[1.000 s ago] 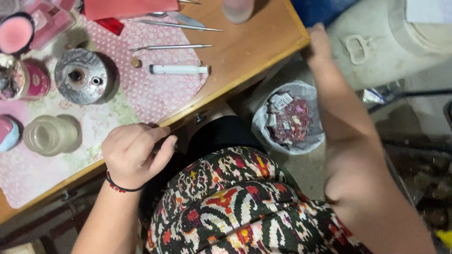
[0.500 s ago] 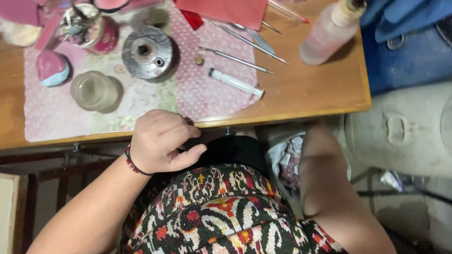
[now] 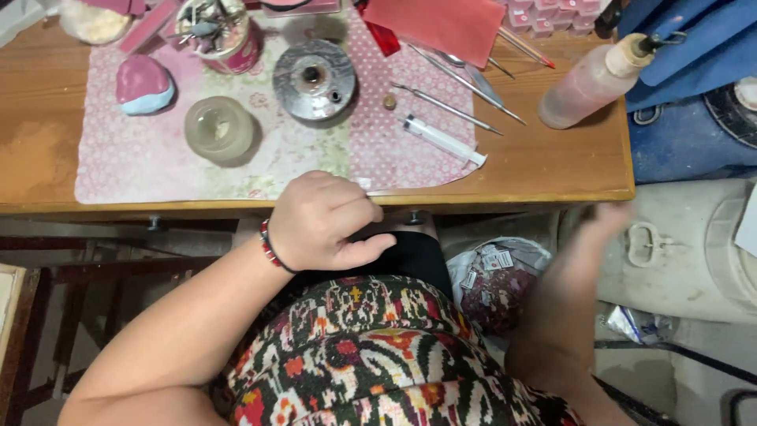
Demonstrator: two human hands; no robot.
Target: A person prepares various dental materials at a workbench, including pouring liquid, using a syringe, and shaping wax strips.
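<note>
Left hand: loosely curled, holding nothing visible, resting at the table edge, centre frame, as before. Right hand: blurred, grip indeterminable, now raised from the waste bag at lower right toward the table corner. Syringe and metal picks lie above.

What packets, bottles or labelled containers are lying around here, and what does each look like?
Squeeze bottle: lying tilted at the table's right end, translucent pinkish, dark nozzle.
Round tin: top of the patterned mat, red-banded, holding metal tools.
Plastic bag: below the table edge, clear, with small white-labelled packets and reddish bits.
Syringe: on the mat, clear and white.
</note>
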